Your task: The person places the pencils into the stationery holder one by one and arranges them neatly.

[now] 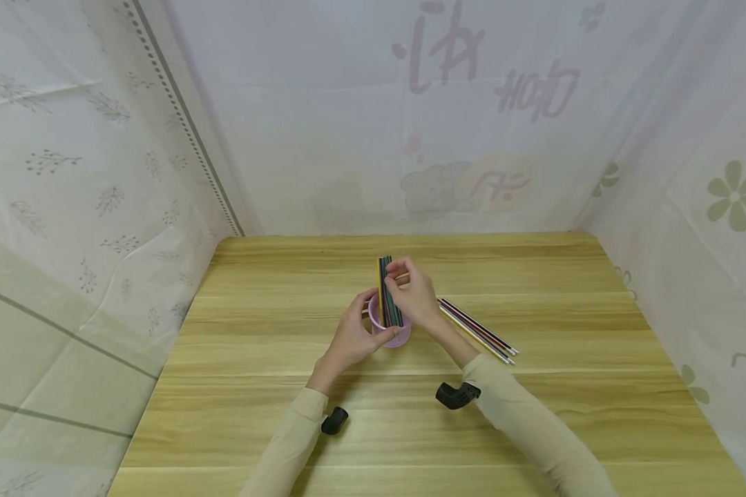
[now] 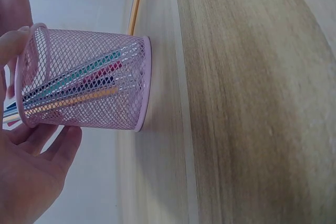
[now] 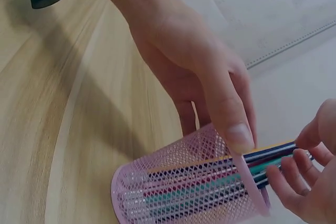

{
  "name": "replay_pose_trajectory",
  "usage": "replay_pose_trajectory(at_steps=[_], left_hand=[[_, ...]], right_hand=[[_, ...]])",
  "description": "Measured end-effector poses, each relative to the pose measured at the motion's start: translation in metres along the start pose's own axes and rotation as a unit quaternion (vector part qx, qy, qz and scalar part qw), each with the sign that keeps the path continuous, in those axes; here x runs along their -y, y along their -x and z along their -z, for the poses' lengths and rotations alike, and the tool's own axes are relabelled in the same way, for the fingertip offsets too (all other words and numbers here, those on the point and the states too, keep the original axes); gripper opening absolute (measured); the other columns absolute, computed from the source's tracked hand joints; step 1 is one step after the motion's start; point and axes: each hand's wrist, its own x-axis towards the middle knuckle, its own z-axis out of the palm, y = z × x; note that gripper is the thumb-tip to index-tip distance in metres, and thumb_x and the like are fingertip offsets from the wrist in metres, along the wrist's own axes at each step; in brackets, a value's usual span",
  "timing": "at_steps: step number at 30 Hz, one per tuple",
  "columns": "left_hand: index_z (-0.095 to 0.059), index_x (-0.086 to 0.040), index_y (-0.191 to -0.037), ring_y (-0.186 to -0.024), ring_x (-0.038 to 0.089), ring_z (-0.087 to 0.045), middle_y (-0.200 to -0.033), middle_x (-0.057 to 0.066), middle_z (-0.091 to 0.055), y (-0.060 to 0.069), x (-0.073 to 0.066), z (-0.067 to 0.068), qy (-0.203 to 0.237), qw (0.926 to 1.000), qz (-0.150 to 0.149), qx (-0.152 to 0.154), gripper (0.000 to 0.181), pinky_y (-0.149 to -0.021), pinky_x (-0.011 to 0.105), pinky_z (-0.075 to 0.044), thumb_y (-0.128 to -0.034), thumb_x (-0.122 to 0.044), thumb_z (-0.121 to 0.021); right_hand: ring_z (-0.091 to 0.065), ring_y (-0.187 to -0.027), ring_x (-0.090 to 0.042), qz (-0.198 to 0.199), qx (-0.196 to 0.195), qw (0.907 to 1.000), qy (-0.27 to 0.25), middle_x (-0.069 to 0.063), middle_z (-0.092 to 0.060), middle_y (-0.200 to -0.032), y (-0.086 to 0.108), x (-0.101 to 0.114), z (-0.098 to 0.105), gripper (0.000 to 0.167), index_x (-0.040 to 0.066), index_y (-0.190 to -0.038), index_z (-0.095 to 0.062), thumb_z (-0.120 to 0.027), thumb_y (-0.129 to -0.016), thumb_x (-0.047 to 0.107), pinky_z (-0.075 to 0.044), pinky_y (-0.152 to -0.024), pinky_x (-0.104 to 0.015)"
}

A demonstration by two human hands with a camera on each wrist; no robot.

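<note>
A pink mesh pen holder (image 1: 399, 340) stands upright on the table with a bunch of coloured pencils (image 1: 383, 293) inside, leaning against its rim. My left hand (image 1: 350, 336) grips the holder near its top, thumb on the near side and fingers round the far side. Above the rim, my right hand (image 1: 415, 293) has its fingers curled at the upper part of the pencils. In the right wrist view, the pencils pass between the thumb and fingers of the right hand (image 3: 315, 177). Through the mesh (image 2: 79, 48), yellow, green, red and dark blue barrels show in the left wrist view.
More pencils (image 1: 481, 335) lie in a loose row on the wooden table (image 1: 566, 393), right of the holder and partly behind the right forearm. Patterned cloth (image 1: 323, 159) hangs around the table's back and sides. Each wrist carries a black camera (image 1: 458, 395).
</note>
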Motion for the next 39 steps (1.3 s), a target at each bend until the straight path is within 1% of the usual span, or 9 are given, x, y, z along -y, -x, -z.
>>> replay_pose_trajectory(at_steps=[4, 8, 14, 18, 20, 25, 29, 33, 39], left_hand=[[-0.041, -0.004, -0.149, -0.13, 0.03, -0.057, -0.147, 0.013, -0.052, 0.001, 0.001, 0.0, 0.009, 0.9999, -0.004, -0.005, 0.085, -0.102, 0.045, -0.056, -0.0799, -0.023, -0.088], [-0.042, -0.005, -0.148, -0.129, 0.03, -0.057, -0.146, 0.013, -0.053, 0.002, 0.001, 0.0, 0.016, 0.9998, -0.002, -0.009, 0.084, -0.103, 0.045, -0.055, -0.0797, -0.023, -0.088], [-0.043, -0.005, -0.147, -0.129, 0.029, -0.057, -0.145, 0.012, -0.054, 0.001, 0.002, 0.0, 0.016, 0.9998, 0.001, -0.012, 0.084, -0.103, 0.046, -0.055, -0.0787, -0.022, -0.088], [-0.045, -0.006, -0.147, -0.13, 0.029, -0.057, -0.144, 0.012, -0.055, 0.001, 0.003, -0.001, 0.02, 0.9997, 0.005, -0.016, 0.084, -0.103, 0.047, -0.055, -0.0775, -0.022, -0.09], [-0.045, -0.006, -0.147, -0.129, 0.03, -0.057, -0.144, 0.013, -0.055, 0.001, 0.003, -0.001, 0.025, 0.9995, 0.001, -0.018, 0.085, -0.103, 0.049, -0.055, -0.0772, -0.022, -0.09], [-0.045, -0.006, -0.147, -0.129, 0.034, -0.057, -0.143, 0.015, -0.055, 0.0, 0.004, -0.002, 0.038, 0.9989, -0.009, -0.024, 0.084, -0.102, 0.053, -0.054, -0.0773, -0.021, -0.09], [-0.046, -0.007, -0.147, -0.129, 0.031, -0.057, -0.143, 0.013, -0.055, 0.0, 0.005, -0.002, 0.035, 0.9992, 0.001, -0.02, 0.083, -0.103, 0.049, -0.055, -0.0775, -0.021, -0.09], [-0.045, -0.007, -0.147, -0.128, 0.03, -0.057, -0.143, 0.012, -0.055, 0.0, 0.005, -0.002, 0.029, 0.9994, 0.005, -0.017, 0.083, -0.104, 0.046, -0.055, -0.0777, -0.021, -0.089], [-0.045, -0.006, -0.147, -0.129, 0.031, -0.057, -0.143, 0.013, -0.055, -0.001, 0.006, -0.003, 0.028, 0.9994, 0.0, -0.019, 0.084, -0.103, 0.047, -0.055, -0.0777, -0.021, -0.089]], right_hand=[[-0.07, -0.093, -0.029, 0.007, -0.014, 0.9999, 0.004, -0.014, -0.069, -0.106, 0.001, -0.001, 0.008, 0.021, 0.002, -0.117, -0.061, -0.061, -0.096, 0.006, -0.063, -0.074, -0.033], [-0.069, -0.092, -0.03, 0.018, -0.022, 0.9996, 0.004, -0.018, -0.068, -0.106, 0.001, -0.003, 0.017, 0.022, -0.002, -0.117, -0.061, -0.06, -0.096, 0.003, -0.062, -0.077, -0.031], [-0.067, -0.092, -0.032, 0.015, -0.031, 0.9994, 0.001, -0.023, -0.068, -0.108, -0.001, -0.012, 0.032, 0.022, -0.003, -0.117, -0.061, -0.06, -0.095, 0.001, -0.059, -0.075, -0.025], [-0.067, -0.092, -0.029, 0.009, -0.036, 0.9993, 0.011, -0.022, -0.067, -0.108, -0.003, -0.019, 0.042, 0.021, -0.002, -0.116, -0.061, -0.059, -0.095, 0.001, -0.059, -0.075, -0.022], [-0.066, -0.092, -0.028, 0.004, -0.036, 0.9992, 0.017, -0.02, -0.067, -0.108, -0.004, -0.023, 0.047, 0.02, 0.0, -0.115, -0.061, -0.059, -0.095, 0.0, -0.058, -0.076, -0.022], [-0.067, -0.093, -0.03, -0.017, -0.037, 0.9985, 0.036, -0.021, -0.067, -0.108, -0.005, -0.036, 0.061, 0.022, 0.0, -0.115, -0.062, -0.058, -0.093, -0.002, -0.056, -0.073, -0.019], [-0.066, -0.092, -0.03, -0.037, -0.037, 0.9975, 0.048, -0.019, -0.067, -0.105, -0.005, -0.047, 0.069, 0.023, 0.0, -0.114, -0.062, -0.059, -0.092, -0.002, -0.054, -0.069, -0.018], [-0.067, -0.092, -0.03, -0.046, -0.03, 0.9963, 0.066, -0.018, -0.067, -0.104, -0.004, -0.058, 0.076, 0.022, 0.0, -0.113, -0.063, -0.059, -0.092, -0.001, -0.055, -0.073, -0.022], [-0.068, -0.094, -0.033, -0.069, -0.016, 0.994, 0.083, -0.019, -0.067, -0.103, -0.003, -0.071, 0.083, 0.024, -0.002, -0.115, -0.063, -0.06, -0.091, -0.001, -0.06, -0.082, -0.037]])
